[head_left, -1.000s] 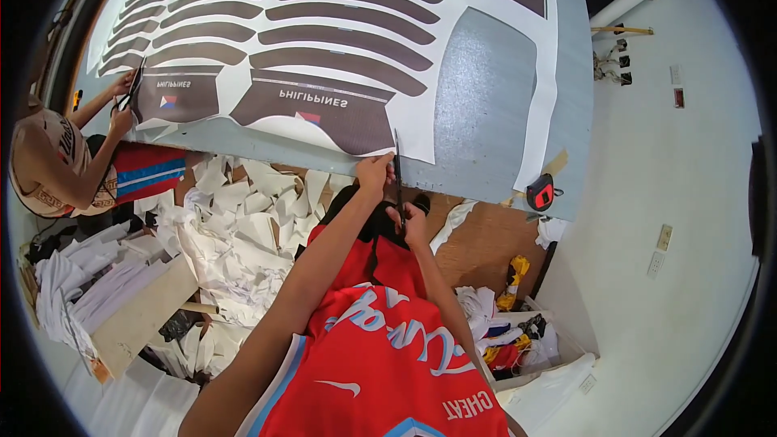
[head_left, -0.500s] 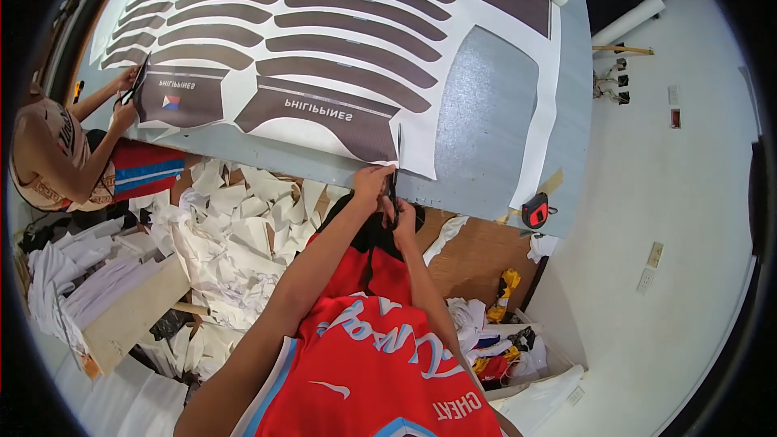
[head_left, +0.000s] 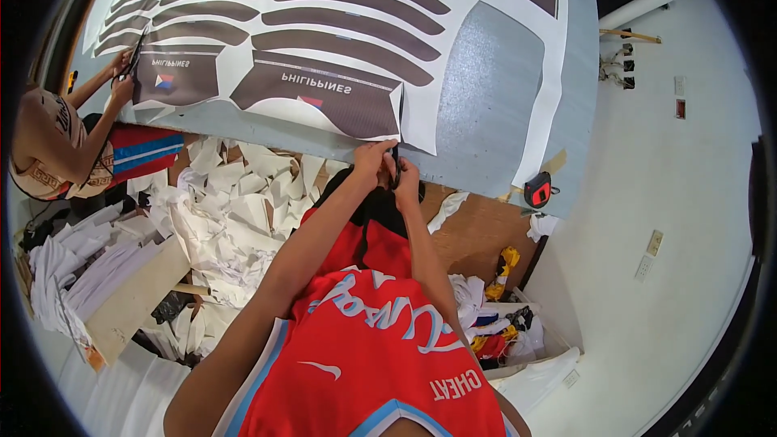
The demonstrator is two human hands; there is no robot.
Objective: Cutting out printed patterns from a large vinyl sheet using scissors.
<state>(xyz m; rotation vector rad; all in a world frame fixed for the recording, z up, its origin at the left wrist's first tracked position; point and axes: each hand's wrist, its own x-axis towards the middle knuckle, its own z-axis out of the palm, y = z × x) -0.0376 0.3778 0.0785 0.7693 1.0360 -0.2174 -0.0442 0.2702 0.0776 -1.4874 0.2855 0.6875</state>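
A large white printed sheet (head_left: 236,79) with dark brown curved strips and panels covers the table. At its near edge my left hand (head_left: 374,160) pinches the corner of a dark panel (head_left: 348,105). My right hand (head_left: 407,182) is closed around the handles of dark scissors (head_left: 395,163), close beside the left hand. A slit runs up from there, between the dark panel and a white strip (head_left: 418,117) of the sheet. The panel's front edge curls up over the table edge. Fingers partly hide the scissors.
At the left a co-worker's hand (head_left: 121,89) works scissors (head_left: 136,57) on the same sheet. A red-and-black tape measure (head_left: 537,190) lies at the table's right corner. Heaped paper scraps (head_left: 222,231) cover the floor under the table; a bin of cloth (head_left: 502,344) stands lower right.
The view has tilted, so the table sits higher in the picture. The slit beside the dark panel looks wider at my hands. Both hands keep their hold.
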